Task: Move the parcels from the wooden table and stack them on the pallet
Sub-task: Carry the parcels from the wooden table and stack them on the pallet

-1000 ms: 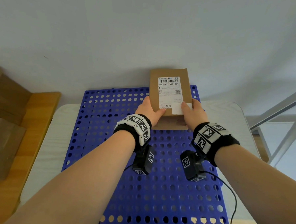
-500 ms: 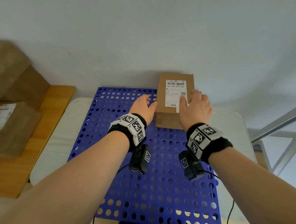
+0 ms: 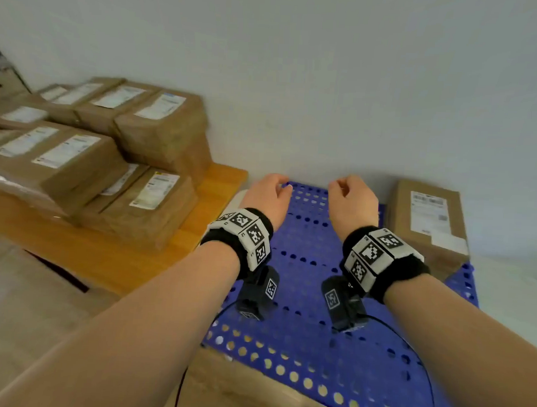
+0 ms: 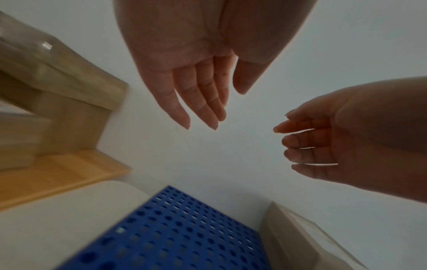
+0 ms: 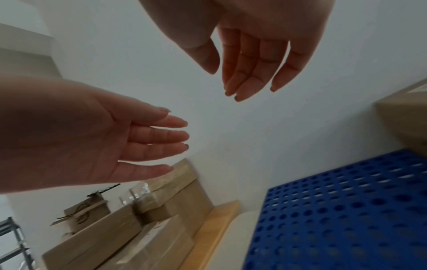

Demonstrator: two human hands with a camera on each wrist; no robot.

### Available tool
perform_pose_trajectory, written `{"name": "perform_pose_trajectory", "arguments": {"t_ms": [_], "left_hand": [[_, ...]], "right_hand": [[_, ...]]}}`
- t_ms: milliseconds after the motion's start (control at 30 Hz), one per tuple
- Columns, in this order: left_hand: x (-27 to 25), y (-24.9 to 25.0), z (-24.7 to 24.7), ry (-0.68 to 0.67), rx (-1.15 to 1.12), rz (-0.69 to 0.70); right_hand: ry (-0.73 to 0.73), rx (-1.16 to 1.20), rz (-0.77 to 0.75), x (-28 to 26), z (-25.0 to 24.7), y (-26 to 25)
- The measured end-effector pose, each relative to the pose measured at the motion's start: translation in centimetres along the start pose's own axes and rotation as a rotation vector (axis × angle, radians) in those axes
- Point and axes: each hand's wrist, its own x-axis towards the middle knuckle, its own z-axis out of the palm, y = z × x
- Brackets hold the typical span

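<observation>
Both hands, left hand (image 3: 269,197) and right hand (image 3: 352,203), hover empty with grip relaxed and spread above the pallet (image 3: 305,298); one parcel (image 3: 428,221) sits cornered, leaving stacking room.

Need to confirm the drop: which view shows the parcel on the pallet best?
Head view: the parcel sits whole, label up, on the blue pallet at its far right. Left wrist shows only a blurred corner; right wrist just an edge.

We see one brown cardboard parcel (image 3: 428,221) with a white label lying flat at the far right corner of the blue perforated pallet (image 3: 305,298). To its left, many similar labelled parcels (image 3: 86,159) sit stacked on the wooden table (image 3: 109,254).
</observation>
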Motion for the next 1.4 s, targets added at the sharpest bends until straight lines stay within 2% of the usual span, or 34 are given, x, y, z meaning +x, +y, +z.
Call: {"name": "perform_pose_trajectory", "arguments": {"t_ms": [67, 167, 267, 500, 700, 833, 1033, 1233, 1400], "left_hand": [[-1.1, -2.8, -4.3, 0.045, -0.028, -0.017], [-2.6, -7.0, -10.7, 0.129, 0.054, -0.03], [-4.3, -10.6, -16.3, 0.161, 0.067, -0.054], [-6.1, -17.0, -25.6, 0.221, 0.077, -0.11], [-4.0, -21.7, -30.2, 0.287, 0.028, -0.213], [-1.0, -24.4, -33.2, 0.322, 0.078, -0.253], [4.4, -28.9, -37.3, 0.307, 0.227, -0.347], [7.1, -32.3, -39.9, 0.267, 0.335, -0.428], [8.7, -34.6, -41.0, 0.151, 0.411, -0.334]], "right_hand": [[-0.031, 0.005, -0.016, -2.1, 3.4, -3.0], [-0.1, 0.046, -0.03, -5.0, 8.9, -7.3], [-0.142, 0.081, -0.042, -7.7, 14.2, -11.2], [-0.266, 0.099, -0.076, -11.0, 22.6, -18.1], [-0.36, 0.098, -0.099, -10.4, 28.9, -21.8], [-0.408, 0.132, -0.063, -8.4, 33.2, -23.6], [-0.573, 0.123, 0.035, -4.9, 39.8, -27.4], [-0.576, 0.105, 0.18, -4.6, 44.8, -28.9], [-0.5, 0.115, 0.29, -5.9, 46.8, -29.1]]}}
